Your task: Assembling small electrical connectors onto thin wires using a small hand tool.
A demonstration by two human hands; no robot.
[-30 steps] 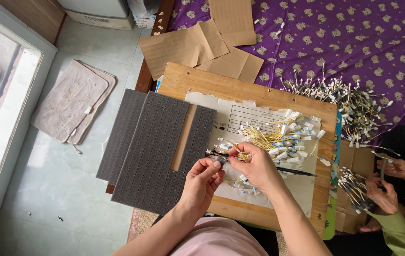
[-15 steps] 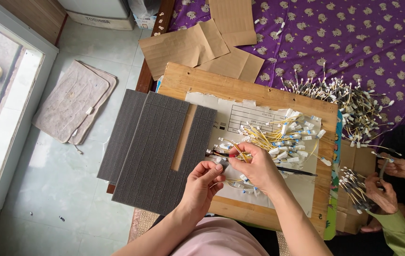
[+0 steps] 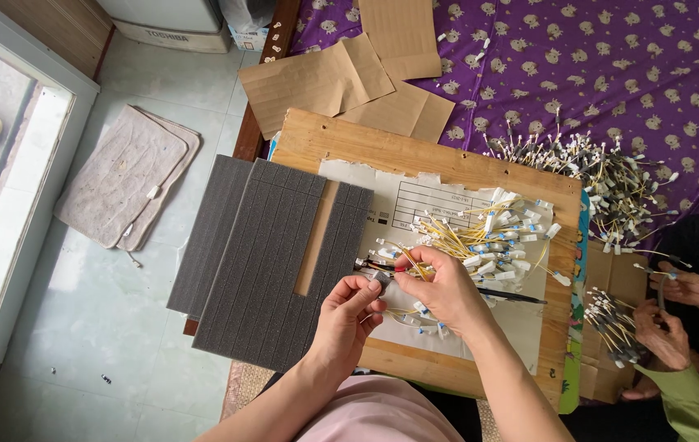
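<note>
Head view, looking straight down: left hand (image 3: 348, 315) curled, fingertips pinched on the dark end of a small wire piece (image 3: 375, 268), just beside the right hand. Right hand (image 3: 441, 288) closed around a bundle of yellow wires (image 3: 415, 260), thumb and forefinger pressed together on the same small wire piece, both hands touching above the near part of a wooden board (image 3: 341, 141). On the board, a taped white paper sheet (image 3: 415, 196), and on that a loose heap of yellow wires with white and blue connectors (image 3: 492, 233), just beyond the right hand. A thin black rod (image 3: 513, 296) sticking out from under the right hand toward the right. Left of the hands, dark grey foam slabs (image 3: 271, 245) with a slot cut through, overlapping the board's left edge and hanging out over the floor. Beyond the board, brown cardboard sheets (image 3: 341, 78) on a purple patterned cloth (image 3: 611, 65). Further heap of connector wires (image 3: 603, 176) on the cloth at the right. At the right edge, another person's hands (image 3: 668, 315) in green sleeves, holding a bundle of similar wires (image 3: 611, 327). On the pale tiled floor, a grey mat (image 3: 124, 176), well apart from the board.
</note>
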